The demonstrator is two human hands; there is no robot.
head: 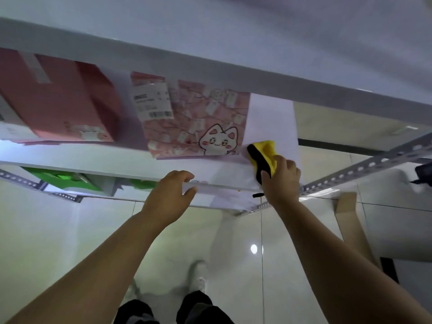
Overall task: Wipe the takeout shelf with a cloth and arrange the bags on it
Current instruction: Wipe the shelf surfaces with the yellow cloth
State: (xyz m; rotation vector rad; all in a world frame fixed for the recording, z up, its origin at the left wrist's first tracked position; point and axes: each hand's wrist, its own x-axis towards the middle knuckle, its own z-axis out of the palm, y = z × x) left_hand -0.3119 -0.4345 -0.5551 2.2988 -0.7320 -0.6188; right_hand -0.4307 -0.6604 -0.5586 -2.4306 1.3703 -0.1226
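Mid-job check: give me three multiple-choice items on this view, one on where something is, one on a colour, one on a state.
1. Where is the cloth?
A. on the floor
B. on the shelf, just right of the cat bag
C. draped over the bag

2. What colour is the cloth?
A. blue
B. white
C. yellow with black

3. What is the right hand doing?
A. hanging empty
B. gripping the cloth
C. lifting a bag

Answers:
1 B, the cloth sits on the white shelf at the bag's right edge.
2 C, it shows yellow folds with a black band.
3 B, the fingers and thumb curl round the cloth.
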